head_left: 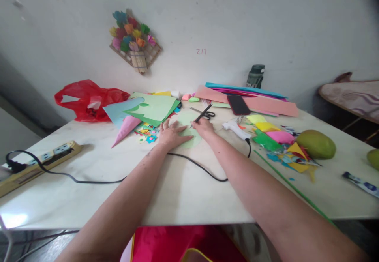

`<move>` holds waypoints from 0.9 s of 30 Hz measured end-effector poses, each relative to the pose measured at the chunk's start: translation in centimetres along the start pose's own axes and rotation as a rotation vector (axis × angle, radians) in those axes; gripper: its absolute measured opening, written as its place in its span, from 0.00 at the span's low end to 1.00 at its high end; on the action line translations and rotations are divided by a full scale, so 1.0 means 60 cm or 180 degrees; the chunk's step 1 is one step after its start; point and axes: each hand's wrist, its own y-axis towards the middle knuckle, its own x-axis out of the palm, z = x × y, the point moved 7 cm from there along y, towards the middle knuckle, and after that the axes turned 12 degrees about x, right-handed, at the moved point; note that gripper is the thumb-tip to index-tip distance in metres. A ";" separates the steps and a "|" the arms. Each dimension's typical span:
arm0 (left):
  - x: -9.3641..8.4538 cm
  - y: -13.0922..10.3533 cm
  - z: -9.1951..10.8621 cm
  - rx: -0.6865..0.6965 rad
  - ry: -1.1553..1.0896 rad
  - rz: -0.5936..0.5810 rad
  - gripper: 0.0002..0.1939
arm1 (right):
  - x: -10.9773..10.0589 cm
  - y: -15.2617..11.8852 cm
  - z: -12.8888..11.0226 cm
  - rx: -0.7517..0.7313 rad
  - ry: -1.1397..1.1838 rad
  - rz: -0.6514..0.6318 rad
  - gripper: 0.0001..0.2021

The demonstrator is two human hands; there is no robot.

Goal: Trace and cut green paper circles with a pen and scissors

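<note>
A pale green paper circle (189, 143) lies flat on the white table in front of me. My left hand (171, 134) rests on its left side with the fingers spread. My right hand (203, 128) grips a black pen (203, 113), tilted, its lower end at the paper. Just behind that hand lies a pair of scissors (211, 115) with dark handles. A white glue gun (236, 129) sits to the right, its black cord running under my arms. Left of my left hand are small colourful paper cut-outs (148, 132) and a pink paper cone (126, 128).
Green paper sheets (154, 106) and a red plastic bag (89, 100) are at the back left. A phone (238, 105) lies on coloured paper at the back right. Clay packs (266, 130), paper scraps and a green fruit (316, 144) stand right; a power strip (44, 163) lies left.
</note>
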 end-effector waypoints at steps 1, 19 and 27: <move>0.000 0.000 0.000 -0.0003 -0.0003 0.0004 0.39 | 0.000 0.000 0.000 0.0008 -0.0007 -0.0003 0.11; -0.004 -0.002 0.002 -0.0001 -0.0018 0.0010 0.37 | -0.003 -0.003 -0.004 0.0041 -0.0075 -0.0031 0.11; -0.002 -0.001 0.000 -0.0014 -0.0027 0.0011 0.38 | 0.000 0.002 -0.002 0.0010 -0.0074 -0.0070 0.11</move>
